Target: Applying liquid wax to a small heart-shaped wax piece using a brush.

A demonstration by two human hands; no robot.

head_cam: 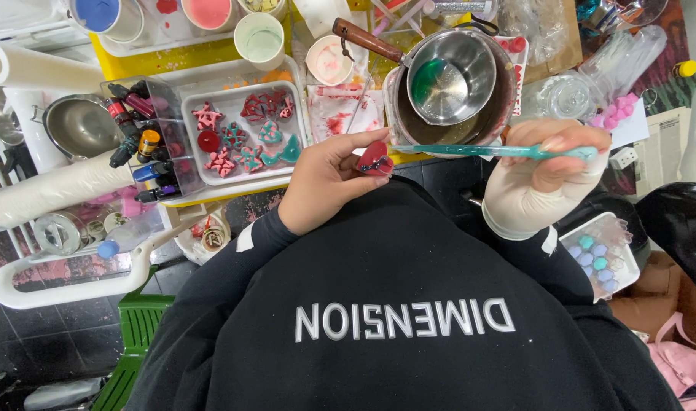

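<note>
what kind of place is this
Likely a home craft bench for wax or candle casting: a steel melting pot with green liquid, a tray of red and teal cast shapes, and dye bottles.

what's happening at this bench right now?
A person in a black sweatshirt holds a small red heart-shaped piece in the left hand. The right hand, in a white wrap, holds a thin teal-coated stick pointed at it. Behind sit a steel saucepan and a white tray of red and teal shapes.
</note>
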